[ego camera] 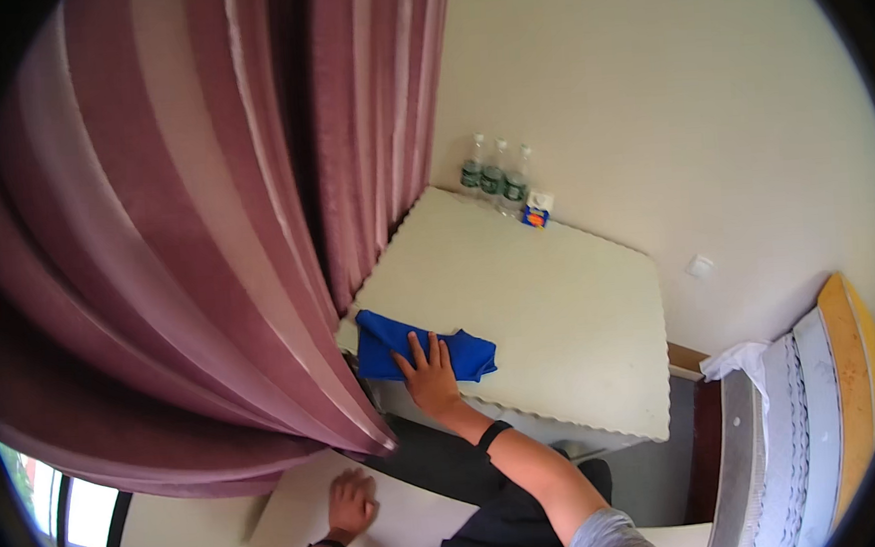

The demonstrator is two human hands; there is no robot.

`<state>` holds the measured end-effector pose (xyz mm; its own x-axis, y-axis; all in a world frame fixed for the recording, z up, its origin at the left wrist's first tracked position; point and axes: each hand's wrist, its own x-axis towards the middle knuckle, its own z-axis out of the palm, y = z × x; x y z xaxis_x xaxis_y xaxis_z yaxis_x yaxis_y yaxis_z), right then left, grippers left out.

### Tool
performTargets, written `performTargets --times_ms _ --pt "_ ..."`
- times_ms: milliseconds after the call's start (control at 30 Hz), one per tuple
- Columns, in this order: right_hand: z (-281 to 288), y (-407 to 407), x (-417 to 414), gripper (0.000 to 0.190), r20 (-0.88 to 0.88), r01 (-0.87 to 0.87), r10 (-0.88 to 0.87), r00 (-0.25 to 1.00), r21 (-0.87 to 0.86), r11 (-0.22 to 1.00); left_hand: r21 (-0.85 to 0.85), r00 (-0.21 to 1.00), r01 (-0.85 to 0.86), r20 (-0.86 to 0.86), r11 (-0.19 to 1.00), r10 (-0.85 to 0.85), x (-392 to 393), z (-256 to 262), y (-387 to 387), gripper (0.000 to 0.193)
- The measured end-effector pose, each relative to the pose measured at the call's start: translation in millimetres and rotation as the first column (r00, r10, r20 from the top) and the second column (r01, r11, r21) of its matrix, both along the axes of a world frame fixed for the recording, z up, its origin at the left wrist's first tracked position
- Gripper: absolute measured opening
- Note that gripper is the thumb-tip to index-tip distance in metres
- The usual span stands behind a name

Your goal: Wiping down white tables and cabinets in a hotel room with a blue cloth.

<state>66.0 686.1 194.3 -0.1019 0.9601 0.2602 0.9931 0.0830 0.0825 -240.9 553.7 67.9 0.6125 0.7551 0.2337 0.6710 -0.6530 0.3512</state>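
Note:
My right hand point(430, 379) lies palm down on a folded blue cloth point(472, 354), fingers spread across its top. The cloth is at the near left edge of a pale table point(552, 304) with a scalloped rim, next to the curtain. Lower down in the view, my left hand point(352, 500) rests on a white ledge or board point(413, 493), apart from the table. Its fingers look somewhat bent and a little blurred, and no object is visible in it. Dark bands circle both wrists.
Three clear plastic bottles point(491, 180) with green labels stand at the table's far edge by the wall, beside a small blue box point(536, 215). Striped pink curtains point(202, 235) hang against the left side. A mattress point(784, 418) and yellowish board point(849, 368) are at right.

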Motion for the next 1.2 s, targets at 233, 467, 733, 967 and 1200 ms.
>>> performTargets --times_ms 233,467,733,967,1200 --pt "-14 -174 135 0.054 0.044 0.103 -0.111 0.993 0.152 0.983 0.086 1.000 -0.008 0.012 0.996 0.007 1 -9 -7 0.052" --pt "-9 -374 256 0.059 0.081 0.432 -0.448 0.891 0.159 0.888 0.112 0.991 -0.083 -0.091 0.990 0.093 21 -21 -16 0.056" --pt "-2 -391 288 0.063 -0.133 0.499 -0.482 0.866 0.156 0.852 -0.030 0.910 -0.375 -0.205 0.927 0.361 78 -24 24 0.032" --pt "4 -347 267 0.065 -0.049 0.589 -0.587 0.808 0.048 0.807 0.078 0.877 -0.455 -0.136 0.887 0.461 89 -26 23 0.018" --pt "0 -240 201 0.062 -0.018 0.303 -0.303 0.953 0.025 0.953 -0.057 0.885 -0.393 -0.293 0.918 0.361 90 -16 33 0.025"
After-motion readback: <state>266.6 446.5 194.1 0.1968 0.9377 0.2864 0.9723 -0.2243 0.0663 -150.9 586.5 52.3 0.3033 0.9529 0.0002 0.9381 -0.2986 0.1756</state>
